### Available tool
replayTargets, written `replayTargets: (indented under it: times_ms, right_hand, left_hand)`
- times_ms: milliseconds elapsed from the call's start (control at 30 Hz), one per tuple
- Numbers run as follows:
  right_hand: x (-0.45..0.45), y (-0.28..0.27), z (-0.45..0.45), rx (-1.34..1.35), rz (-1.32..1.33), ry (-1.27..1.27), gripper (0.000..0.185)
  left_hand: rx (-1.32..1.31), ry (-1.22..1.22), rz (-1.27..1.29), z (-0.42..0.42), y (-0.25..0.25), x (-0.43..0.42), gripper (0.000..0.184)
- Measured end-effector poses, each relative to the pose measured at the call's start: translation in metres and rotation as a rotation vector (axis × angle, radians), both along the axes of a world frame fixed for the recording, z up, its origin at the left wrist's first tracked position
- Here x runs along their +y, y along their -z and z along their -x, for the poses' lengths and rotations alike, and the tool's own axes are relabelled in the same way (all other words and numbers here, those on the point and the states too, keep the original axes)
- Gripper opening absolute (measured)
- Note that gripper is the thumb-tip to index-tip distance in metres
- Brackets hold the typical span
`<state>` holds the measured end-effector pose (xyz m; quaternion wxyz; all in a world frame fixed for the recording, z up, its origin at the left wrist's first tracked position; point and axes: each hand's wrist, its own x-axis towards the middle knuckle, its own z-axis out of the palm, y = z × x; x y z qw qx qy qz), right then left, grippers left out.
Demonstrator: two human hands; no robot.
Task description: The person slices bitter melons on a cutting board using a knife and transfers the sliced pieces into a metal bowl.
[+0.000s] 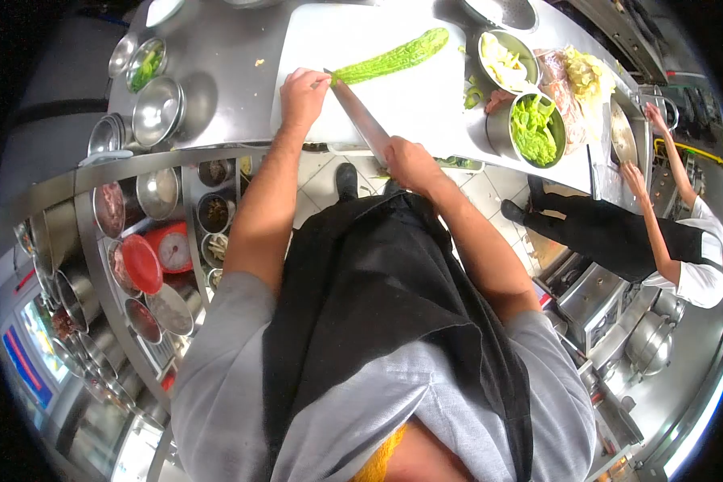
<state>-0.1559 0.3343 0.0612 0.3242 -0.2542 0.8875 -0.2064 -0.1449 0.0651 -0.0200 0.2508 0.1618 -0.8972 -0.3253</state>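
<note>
A long, bumpy green vegetable (394, 58), like a cucumber or bitter melon, lies slantwise on the white cutting board (422, 120). My right hand (412, 165) grips a kitchen knife (359, 120) by its handle, at the board's near edge. The blade points up and left across the board, its tip close to the vegetable's left end. Beside that tip is my left hand (303, 98), its fingers drawn together. Whether they pinch the vegetable's end, the blade tip or a small piece is too small to tell.
To the right stand a metal pot of green leaves (536, 130) and a bowl of pale cut vegetables (506, 63). Metal bowls (157, 110) sit at left. A co-worker (667, 241) works at far right. Below left are ingredient bowls and a red scale (171, 247).
</note>
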Motion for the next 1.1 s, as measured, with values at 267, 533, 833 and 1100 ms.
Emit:
replayTargets:
  times_ms: [267, 533, 833, 1100]
  right_hand:
    - [0.054, -0.030, -0.009, -0.073, 0.132, 0.052, 0.028]
    - [-0.015, 0.001, 0.030, -0.034, 0.112, 0.137, 0.035]
    - [0.059, -0.022, -0.009, -0.066, 0.106, -0.015, 0.032]
    - [0.003, 0.005, 0.032, -0.077, 0.119, 0.151, 0.036]
  left_hand:
    - [-0.083, 0.002, -0.042, 0.002, -0.014, 0.003, 0.014]
    - [-0.119, -0.014, 0.088, 0.002, -0.015, 0.014, 0.013]
    - [-0.129, -0.011, 0.039, 0.005, -0.012, 0.006, 0.015]
    - [-0.136, 0.000, 0.114, 0.007, -0.019, 0.024, 0.016]
